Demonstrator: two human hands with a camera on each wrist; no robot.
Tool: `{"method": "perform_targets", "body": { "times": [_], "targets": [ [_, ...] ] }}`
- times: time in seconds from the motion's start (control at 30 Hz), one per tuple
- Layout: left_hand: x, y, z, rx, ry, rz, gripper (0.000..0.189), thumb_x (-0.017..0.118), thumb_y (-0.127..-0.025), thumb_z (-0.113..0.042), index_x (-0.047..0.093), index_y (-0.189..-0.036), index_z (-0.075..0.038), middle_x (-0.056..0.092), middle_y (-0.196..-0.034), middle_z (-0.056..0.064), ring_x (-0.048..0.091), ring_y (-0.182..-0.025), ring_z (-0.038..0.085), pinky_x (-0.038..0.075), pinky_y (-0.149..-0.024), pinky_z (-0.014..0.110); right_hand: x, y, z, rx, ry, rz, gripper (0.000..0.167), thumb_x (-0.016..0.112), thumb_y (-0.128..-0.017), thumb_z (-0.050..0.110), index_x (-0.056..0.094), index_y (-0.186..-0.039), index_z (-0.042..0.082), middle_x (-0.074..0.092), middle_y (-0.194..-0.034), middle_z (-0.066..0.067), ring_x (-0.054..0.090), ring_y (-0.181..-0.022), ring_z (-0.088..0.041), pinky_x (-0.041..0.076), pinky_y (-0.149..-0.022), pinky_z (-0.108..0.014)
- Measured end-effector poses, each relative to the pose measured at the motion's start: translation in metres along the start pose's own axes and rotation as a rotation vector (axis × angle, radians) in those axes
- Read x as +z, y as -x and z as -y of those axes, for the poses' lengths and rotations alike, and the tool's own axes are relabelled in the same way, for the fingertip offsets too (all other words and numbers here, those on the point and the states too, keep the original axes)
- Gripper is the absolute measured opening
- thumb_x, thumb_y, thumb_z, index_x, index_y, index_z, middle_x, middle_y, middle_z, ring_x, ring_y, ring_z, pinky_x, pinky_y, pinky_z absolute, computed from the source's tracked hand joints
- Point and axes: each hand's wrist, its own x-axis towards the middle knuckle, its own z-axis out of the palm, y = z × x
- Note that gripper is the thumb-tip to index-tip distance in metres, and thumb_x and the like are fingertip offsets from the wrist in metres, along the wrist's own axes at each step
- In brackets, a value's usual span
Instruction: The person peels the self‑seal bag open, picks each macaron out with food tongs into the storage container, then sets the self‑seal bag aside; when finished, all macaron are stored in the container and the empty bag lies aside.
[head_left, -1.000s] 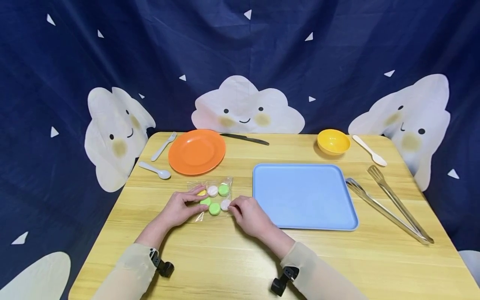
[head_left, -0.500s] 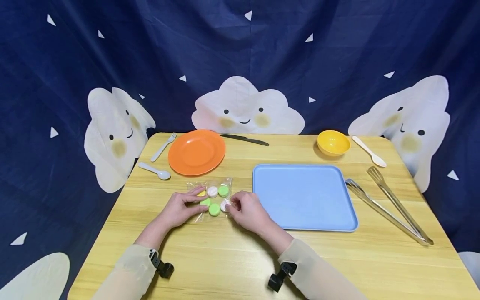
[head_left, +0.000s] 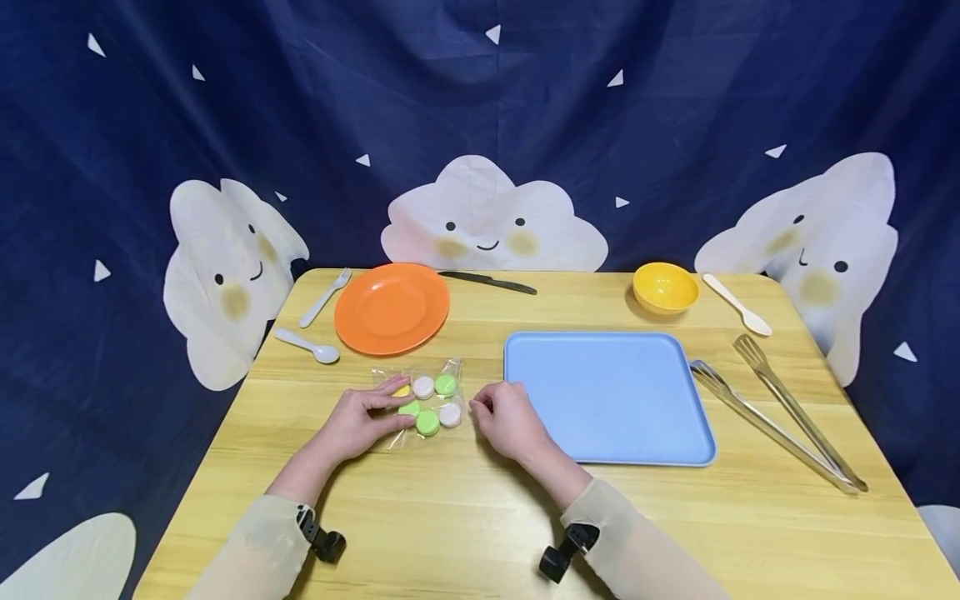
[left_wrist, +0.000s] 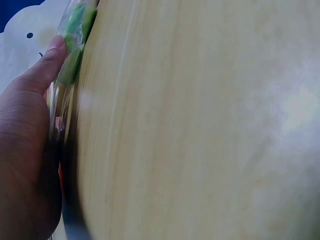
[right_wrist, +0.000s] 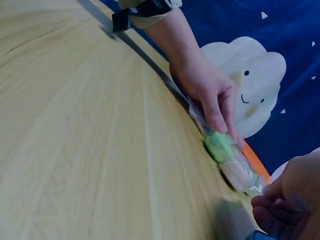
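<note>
A clear plastic bag (head_left: 438, 402) of several small round macaron-like pieces, green, pale lilac and yellow, lies flat on the wooden table. My left hand (head_left: 362, 423) rests on the bag's left part, thumb and fingers extended over the yellow piece and a green one. At the bag's right edge, my right hand (head_left: 512, 421) has curled fingers. The right wrist view shows its thumb and forefinger pinching the film close to a pale piece (right_wrist: 237, 173). In the left wrist view the left thumb presses along the bag beside green pieces (left_wrist: 70, 66).
A blue tray (head_left: 609, 398) lies right of the bag. Behind stand an orange plate (head_left: 392, 308) and a yellow bowl (head_left: 666, 288). Around them lie a fork (head_left: 326, 297), a grey spoon (head_left: 307, 346), a black knife (head_left: 487, 282), a white spoon (head_left: 737, 304) and metal tongs (head_left: 780, 412).
My right hand first moved slightly left over the right pale piece, then back right to the bag's edge, uncovering that piece. My left hand has stayed in place on the bag.
</note>
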Motion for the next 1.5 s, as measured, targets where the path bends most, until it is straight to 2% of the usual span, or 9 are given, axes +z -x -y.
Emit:
{"method": "perform_targets", "body": {
  "times": [0.27, 0.43, 0.73, 0.83, 1.03, 1.1, 1.33, 1.43, 1.5],
  "targets": [
    [0.001, 0.000, -0.001, -0.005, 0.005, 0.003, 0.041, 0.087, -0.087, -0.042, 0.080, -0.122, -0.020, 0.061, -0.146, -0.005, 0.049, -0.144, 0.021, 0.038, -0.119, 0.046, 0.005, -0.016, 0.006, -0.045, -0.025, 0.013, 0.017, 0.077, -0.095, 0.012, 0.073, -0.079, 0.011, 0.061, -0.066, 0.008, 0.055, -0.059, -0.006, 0.051, -0.057, -0.024],
    [0.002, -0.001, -0.001, 0.001, 0.020, 0.002, 0.042, 0.088, -0.087, -0.040, 0.080, -0.122, -0.018, 0.062, -0.146, -0.003, 0.050, -0.143, 0.021, 0.038, -0.119, 0.045, 0.007, -0.023, 0.006, 0.002, -0.031, 0.036, 0.019, 0.072, -0.098, 0.007, 0.075, -0.079, 0.010, 0.062, -0.066, 0.008, 0.057, -0.060, -0.007, 0.051, -0.058, -0.025],
    [0.001, 0.000, 0.000, 0.001, 0.032, -0.001, 0.041, 0.088, -0.087, -0.039, 0.080, -0.122, -0.019, 0.062, -0.145, -0.003, 0.050, -0.143, 0.021, 0.038, -0.119, 0.044, -0.002, -0.021, -0.001, 0.088, -0.022, 0.002, 0.021, 0.072, -0.098, 0.006, 0.075, -0.077, 0.008, 0.062, -0.064, 0.006, 0.058, -0.058, -0.009, 0.051, -0.055, -0.027],
    [0.002, 0.000, 0.000, 0.007, 0.022, -0.005, 0.040, 0.088, -0.087, -0.038, 0.081, -0.121, -0.019, 0.062, -0.145, -0.003, 0.051, -0.143, 0.021, 0.038, -0.119, 0.044, -0.001, -0.025, -0.001, 0.071, 0.001, -0.002, 0.022, 0.073, -0.096, 0.005, 0.072, -0.074, 0.011, 0.061, -0.064, 0.007, 0.057, -0.059, -0.008, 0.051, -0.058, -0.026],
    [0.004, 0.000, -0.001, 0.021, 0.003, 0.000, 0.041, 0.088, -0.087, -0.037, 0.080, -0.122, -0.018, 0.062, -0.145, -0.002, 0.050, -0.143, 0.021, 0.039, -0.118, 0.045, 0.008, -0.036, 0.001, 0.009, -0.011, 0.037, 0.027, 0.075, -0.096, 0.012, 0.064, -0.071, 0.014, 0.054, -0.060, 0.007, 0.051, -0.055, -0.007, 0.045, -0.053, -0.025],
    [0.005, -0.001, -0.002, 0.019, 0.007, 0.003, 0.042, 0.088, -0.087, -0.038, 0.080, -0.123, -0.018, 0.062, -0.145, -0.002, 0.050, -0.143, 0.021, 0.038, -0.118, 0.044, 0.009, -0.037, 0.001, 0.015, -0.013, 0.050, 0.029, 0.073, -0.098, 0.010, 0.064, -0.071, 0.014, 0.055, -0.061, 0.006, 0.051, -0.055, -0.008, 0.045, -0.052, -0.025],
    [0.003, 0.000, -0.002, 0.007, 0.017, -0.002, 0.041, 0.088, -0.087, -0.038, 0.080, -0.122, -0.018, 0.062, -0.145, -0.003, 0.050, -0.144, 0.021, 0.038, -0.119, 0.043, 0.003, -0.036, -0.003, 0.114, -0.032, 0.038, 0.028, 0.068, -0.100, 0.005, 0.066, -0.073, 0.011, 0.060, -0.063, 0.003, 0.057, -0.054, -0.011, 0.050, -0.050, -0.027],
    [0.002, 0.000, -0.001, 0.008, 0.015, -0.009, 0.041, 0.088, -0.087, -0.038, 0.080, -0.122, -0.018, 0.062, -0.145, -0.003, 0.050, -0.144, 0.021, 0.038, -0.118, 0.043, 0.002, -0.038, -0.005, 0.107, -0.026, 0.021, 0.027, 0.069, -0.099, 0.006, 0.066, -0.073, 0.011, 0.060, -0.063, 0.004, 0.057, -0.054, -0.010, 0.050, -0.051, -0.027],
    [0.002, 0.001, 0.000, 0.012, 0.010, -0.013, 0.041, 0.088, -0.087, -0.038, 0.080, -0.122, -0.019, 0.062, -0.145, -0.003, 0.050, -0.143, 0.021, 0.038, -0.118, 0.043, 0.003, -0.041, -0.005, 0.073, -0.013, 0.010, 0.024, 0.071, -0.098, 0.009, 0.067, -0.074, 0.012, 0.059, -0.064, 0.005, 0.056, -0.056, -0.009, 0.050, -0.053, -0.026]
  ]
}}
